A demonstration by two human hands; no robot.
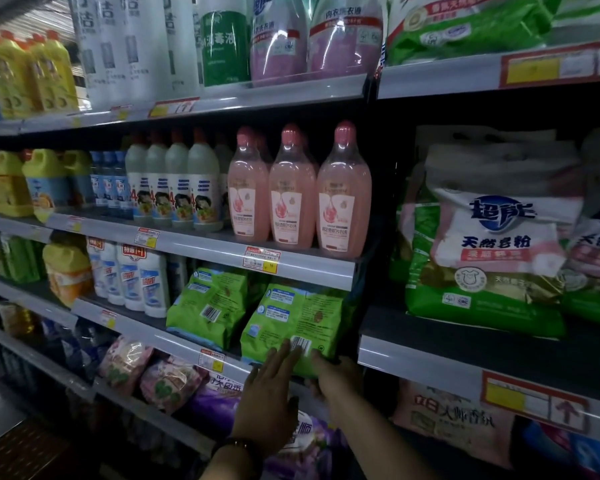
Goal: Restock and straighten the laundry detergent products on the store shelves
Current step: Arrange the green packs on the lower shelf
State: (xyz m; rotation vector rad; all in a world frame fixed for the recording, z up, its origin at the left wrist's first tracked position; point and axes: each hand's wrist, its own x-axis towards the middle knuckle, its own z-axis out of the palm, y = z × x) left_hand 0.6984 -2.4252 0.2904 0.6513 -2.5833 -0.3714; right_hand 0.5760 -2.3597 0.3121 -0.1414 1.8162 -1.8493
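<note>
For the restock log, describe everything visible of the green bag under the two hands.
The green bag is a glossy, soft plastic pouch with its back panel facing out. It has blue-and-white label boxes at upper left and a white barcode near the bottom. It stands roughly upright at the right end of the shelf below the pink bottles. The left hand presses straight fingers on its lower front, and the right hand grips its lower right corner. A matching bag stands apart to its left.

A narrow gap separates left green bag (207, 306) and right green bag (291, 317), shelf edge (302, 270) overhead.
</note>
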